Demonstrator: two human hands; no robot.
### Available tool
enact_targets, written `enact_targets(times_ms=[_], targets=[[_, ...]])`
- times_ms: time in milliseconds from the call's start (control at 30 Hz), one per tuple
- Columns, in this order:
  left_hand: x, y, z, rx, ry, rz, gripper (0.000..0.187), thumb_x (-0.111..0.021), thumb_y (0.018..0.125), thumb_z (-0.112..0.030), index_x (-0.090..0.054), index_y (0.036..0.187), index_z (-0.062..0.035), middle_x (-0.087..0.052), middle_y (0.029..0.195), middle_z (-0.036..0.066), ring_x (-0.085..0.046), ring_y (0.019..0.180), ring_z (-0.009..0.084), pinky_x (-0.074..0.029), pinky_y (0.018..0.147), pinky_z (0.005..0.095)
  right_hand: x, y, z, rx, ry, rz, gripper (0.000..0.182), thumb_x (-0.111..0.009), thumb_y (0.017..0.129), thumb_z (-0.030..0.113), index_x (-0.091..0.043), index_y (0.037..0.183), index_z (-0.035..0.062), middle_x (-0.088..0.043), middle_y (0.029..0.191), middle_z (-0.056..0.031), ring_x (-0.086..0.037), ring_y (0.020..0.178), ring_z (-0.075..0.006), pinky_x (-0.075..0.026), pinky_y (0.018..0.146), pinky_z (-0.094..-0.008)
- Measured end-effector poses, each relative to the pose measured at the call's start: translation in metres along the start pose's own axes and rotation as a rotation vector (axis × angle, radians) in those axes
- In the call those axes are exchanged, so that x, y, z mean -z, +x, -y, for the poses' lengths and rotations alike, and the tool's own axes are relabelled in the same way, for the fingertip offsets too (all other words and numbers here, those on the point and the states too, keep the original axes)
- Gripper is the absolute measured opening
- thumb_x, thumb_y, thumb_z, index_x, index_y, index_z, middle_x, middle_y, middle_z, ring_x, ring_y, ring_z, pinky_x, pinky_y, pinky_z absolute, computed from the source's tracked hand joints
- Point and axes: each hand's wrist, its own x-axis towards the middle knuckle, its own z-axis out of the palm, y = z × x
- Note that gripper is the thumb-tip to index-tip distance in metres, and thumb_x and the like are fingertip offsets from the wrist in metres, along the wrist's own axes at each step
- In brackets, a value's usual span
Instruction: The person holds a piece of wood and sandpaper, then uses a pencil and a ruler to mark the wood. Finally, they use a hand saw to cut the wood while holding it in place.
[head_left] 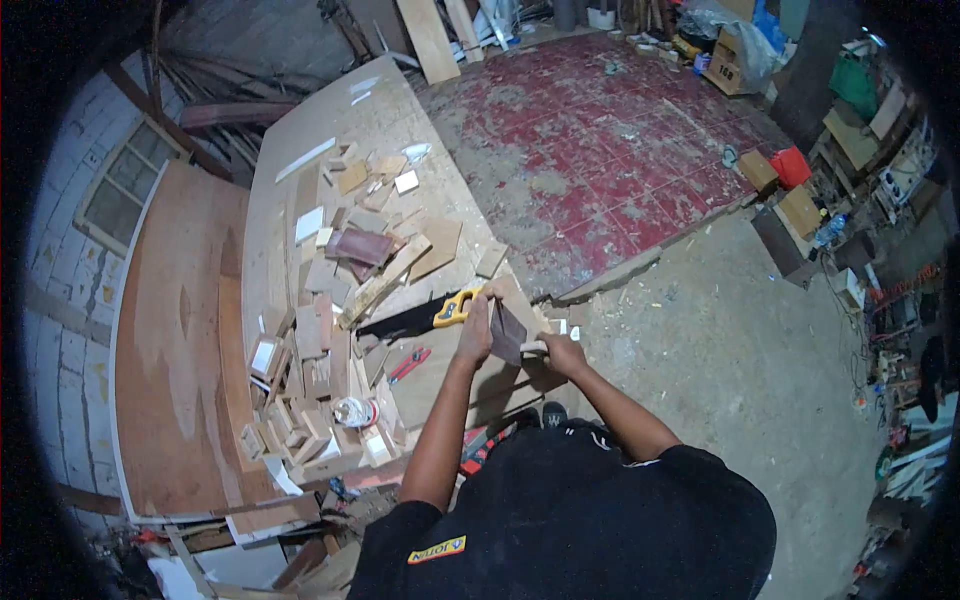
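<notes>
A plywood panel (170, 340) extended along nine o'clock, beside a workbench (455, 195) strewn with wood scraps (312, 328). A white can (352, 412) stood at the left hand's eight o'clock, with a red-handled tool (408, 366) lying nearer on the same bearing. A handsaw (455, 309) lay with its blade toward nine o'clock, its yellow handle just beside the left hand (477, 335). That hand's fingers were closed on the left side of a dark brown wooden piece (508, 335) — positioned between the two hands. At the piece's four o'clock, the right hand (563, 355) curled its fingers around a pale stick (535, 346) — its exact kind unclear. Red tiled flooring (600, 150) spread toward one o'clock.
</notes>
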Motion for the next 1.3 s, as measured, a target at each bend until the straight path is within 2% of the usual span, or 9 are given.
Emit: enact_targets(times_ms=[67, 100, 367, 467, 633, 767, 1033, 1200, 1300], targets=[[-0.004, -0.001, -0.033, 0.047, -0.149, 0.081, 0.045, -0.023, 0.106, -0.031, -0.049, 0.125, 0.0009, -0.048, 0.129, 0.022, -0.042, 0.129, 0.0343, -0.026, 0.113, 0.0379, -0.002, 0.001, 0.001, -0.001, -0.041, -0.012, 0.028, -0.063, 0.080, 0.013, -0.065, 0.108, 0.0177, -0.069, 0.099, -0.0147, -0.065, 0.094, -0.0373, -0.051, 0.075, -0.0497], [-0.013, -0.001, -0.039, 0.000, -0.122, -0.004, 0.051, -0.019, 0.106, -0.040, -0.054, 0.110, -0.0035, -0.051, 0.115, 0.016, -0.046, 0.119, 0.0285, -0.030, 0.108, 0.0355, -0.001, 0.000, 0.004, -0.002, -0.100, 0.001, 0.029, -0.059, 0.081, 0.012, -0.065, 0.109, 0.0177, -0.069, 0.097, -0.0144, -0.066, 0.094, -0.0369, -0.051, 0.074, -0.0498], [-0.016, -0.001, -0.053, 0.044, -0.096, -0.020, 0.050, -0.022, 0.105, -0.043, -0.053, 0.110, -0.0040, -0.053, 0.107, 0.015, -0.050, 0.107, 0.0288, -0.037, 0.099, 0.0381, 0.068, -0.020, 0.080, 0.073, -0.207, -0.125, 0.023, -0.065, 0.080, 0.016, -0.067, 0.103, 0.0148, -0.069, 0.088, -0.0148, -0.066, 0.081, -0.0367, -0.051, 0.068, -0.0489], [-0.008, -0.003, -0.044, 0.068, -0.069, 0.038, 0.047, -0.019, 0.106, -0.037, -0.050, 0.112, -0.0022, -0.048, 0.116, 0.015, -0.045, 0.118, 0.0259, -0.031, 0.107, 0.0354, 0.093, -0.032, 0.096, 0.094, 0.137, -0.168, 0.037, -0.070, 0.075, 0.007, -0.064, 0.111, 0.0104, -0.068, 0.098, -0.0157, -0.065, 0.091, -0.0361, -0.051, 0.079, -0.0442], [0.003, -0.007, -0.035, 0.040, -0.076, -0.025, 0.042, -0.025, 0.106, -0.036, -0.050, 0.112, -0.0028, -0.049, 0.110, 0.015, -0.048, 0.109, 0.0252, -0.035, 0.101, 0.0346, 0.013, -0.013, 0.034, 0.110, 0.606, -0.177, 0.039, -0.070, 0.073, 0.000, -0.063, 0.110, 0.0102, -0.068, 0.100, -0.0175, -0.065, 0.097, -0.0351, -0.051, 0.080, -0.0406], [0.019, -0.012, -0.037, 0.089, -0.125, -0.035, 0.042, -0.028, 0.105, -0.036, -0.051, 0.108, -0.0016, -0.052, 0.100, 0.015, -0.051, 0.099, 0.0257, -0.040, 0.093, 0.0351, 0.005, -0.011, 0.025, -0.088, 0.078, 0.042, 0.037, -0.067, 0.075, 0.006, -0.062, 0.112, 0.0131, -0.068, 0.100, -0.0169, -0.066, 0.095, -0.0355, -0.052, 0.079, -0.0435], [0.015, -0.011, -0.042, 0.088, -0.281, 0.078, 0.043, -0.026, 0.105, -0.038, -0.052, 0.110, -0.0042, -0.051, 0.099, 0.010, -0.050, 0.094, 0.0200, -0.040, 0.089, 0.0321, 0.029, -0.024, 0.080, -0.092, -0.156, -0.132, 0.021, -0.063, 0.079, 0.011, -0.066, 0.099, 0.0138, -0.068, 0.090, -0.0153, -0.064, 0.090, -0.0373, -0.050, 0.073, -0.0498], [0.017, -0.007, -0.038, 0.026, -0.264, 0.102, 0.042, -0.028, 0.105, -0.038, -0.052, 0.109, -0.0051, -0.049, 0.094, 0.007, -0.048, 0.089, 0.0166, -0.040, 0.084, 0.0304, 0.067, -0.038, 0.126, 0.019, -0.072, -0.313, 0.024, -0.065, 0.079, 0.010, -0.067, 0.102, 0.0147, -0.068, 0.090, -0.0130, -0.063, 0.083, -0.0372, -0.049, 0.072, -0.0476], [0.020, -0.004, -0.028, 0.046, -0.306, 0.138, 0.041, -0.029, 0.105, -0.040, -0.052, 0.110, -0.0058, -0.048, 0.093, 0.003, -0.046, 0.087, 0.0127, -0.040, 0.081, 0.0278, 0.057, -0.031, 0.113, 0.086, 0.268, -0.319, 0.030, -0.071, 0.080, 0.011, -0.065, 0.109, 0.0112, -0.069, 0.097, -0.0113, -0.066, 0.090, -0.0305, -0.051, 0.082, -0.0393]])
